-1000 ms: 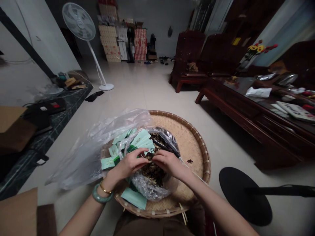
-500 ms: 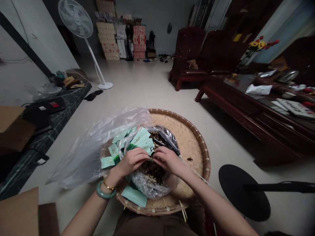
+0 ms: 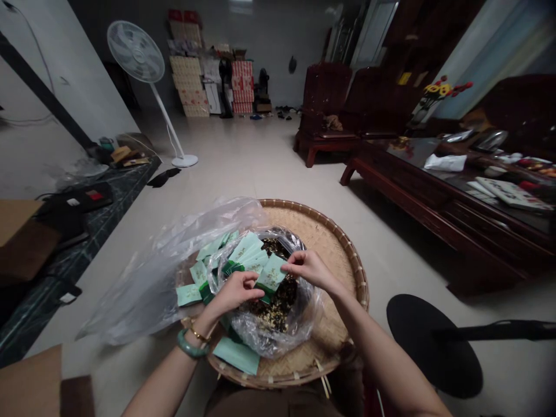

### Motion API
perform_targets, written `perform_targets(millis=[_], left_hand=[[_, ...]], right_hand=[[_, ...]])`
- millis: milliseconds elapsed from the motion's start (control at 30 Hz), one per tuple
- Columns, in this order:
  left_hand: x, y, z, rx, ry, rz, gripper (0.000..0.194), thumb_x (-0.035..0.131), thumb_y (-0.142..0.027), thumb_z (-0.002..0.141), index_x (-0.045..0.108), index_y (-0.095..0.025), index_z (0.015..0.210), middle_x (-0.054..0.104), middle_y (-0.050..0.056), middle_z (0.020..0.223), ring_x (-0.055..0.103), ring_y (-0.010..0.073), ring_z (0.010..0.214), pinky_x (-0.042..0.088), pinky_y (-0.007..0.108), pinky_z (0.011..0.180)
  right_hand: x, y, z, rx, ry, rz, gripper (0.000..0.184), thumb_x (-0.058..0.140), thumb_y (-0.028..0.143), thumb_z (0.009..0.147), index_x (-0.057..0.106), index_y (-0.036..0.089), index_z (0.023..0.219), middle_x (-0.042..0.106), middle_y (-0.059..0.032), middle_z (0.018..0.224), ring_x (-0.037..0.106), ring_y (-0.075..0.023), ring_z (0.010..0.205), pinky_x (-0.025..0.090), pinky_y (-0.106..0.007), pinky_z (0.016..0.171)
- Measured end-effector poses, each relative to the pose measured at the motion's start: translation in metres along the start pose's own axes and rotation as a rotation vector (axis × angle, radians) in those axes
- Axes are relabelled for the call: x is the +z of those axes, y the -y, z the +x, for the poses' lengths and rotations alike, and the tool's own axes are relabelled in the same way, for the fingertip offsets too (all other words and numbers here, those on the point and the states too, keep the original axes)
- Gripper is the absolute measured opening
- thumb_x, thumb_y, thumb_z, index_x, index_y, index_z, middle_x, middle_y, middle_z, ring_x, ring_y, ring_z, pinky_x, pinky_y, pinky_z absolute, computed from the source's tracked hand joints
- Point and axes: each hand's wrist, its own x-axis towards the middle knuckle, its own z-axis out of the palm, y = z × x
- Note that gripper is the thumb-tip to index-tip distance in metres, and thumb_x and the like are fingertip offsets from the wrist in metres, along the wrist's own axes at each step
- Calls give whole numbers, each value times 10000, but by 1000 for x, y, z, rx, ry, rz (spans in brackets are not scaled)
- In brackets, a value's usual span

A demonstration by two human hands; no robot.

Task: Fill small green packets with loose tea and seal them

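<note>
My right hand [image 3: 309,268] pinches the upper right corner of a small light-green paper packet [image 3: 271,273] with a printed pattern. At the packet's lower left edge, the thumb and fingers of my left hand [image 3: 238,291] close on it. Beneath the packet lies an open clear plastic bag [image 3: 264,343] holding a loose dark and pale dried mix [image 3: 278,315]. A fan of similar green packets [image 3: 245,249] rests on the bag's left side. Another stack of green packets [image 3: 237,355] lies at the front of the round woven bamboo tray [image 3: 328,243].
A large clear plastic sheet [image 3: 143,289] spills off the tray's left side. Cardboard boxes [image 3: 30,376] stand at left. On the right are a round black stand base [image 3: 434,347] and a dark wooden table [image 3: 403,202]. A white fan [image 3: 163,110] stands further back.
My hands have moved apart from close together over the mix, and a green packet now shows between them. The black tool in the bag is less visible. The view has tilted slightly upward.
</note>
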Motion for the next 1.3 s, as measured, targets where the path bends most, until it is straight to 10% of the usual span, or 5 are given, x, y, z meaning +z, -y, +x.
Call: perform_targets(millis=[467,667,833,1033,1300], left_hand=[[18,-15,8,149,-213,91,218,714,-284,674,674,-115,804,650,11,746,550,169,712,412,240,670],[22,-15,9,128,-148,81,191,710,-298,664,645,-119,671,561,-33,601,484,129,601,363,214,592],[20,-19,6,96,-55,52,145,690,-242,650,658,-113,708,563,-36,607,483,128,605,369,217,590],[19,-15,-1,69,-13,-95,260,723,-310,660,684,-98,805,684,34,749,596,169,698,467,262,676],[18,-10,-19,368,-182,20,286,686,-192,676,738,-169,956,753,77,929,681,238,892,503,328,852]], right_hand=[[8,25,-22,-463,4,-374,121,649,240,826,616,171,733,583,-17,737,546,-131,665,417,-233,597],[12,34,-13,-504,-13,-350,356,690,320,786,607,214,1115,598,-76,1051,570,-157,797,473,-278,701],[22,30,4,-409,121,-191,113,650,259,808,717,172,779,675,-27,749,613,-150,716,468,-260,682],[11,19,11,-240,-143,22,149,663,306,768,711,167,743,675,-30,712,610,-156,663,481,-268,616],[6,43,-45,-625,20,-216,193,692,300,795,677,220,970,603,-74,1056,571,-197,1005,479,-373,883]])
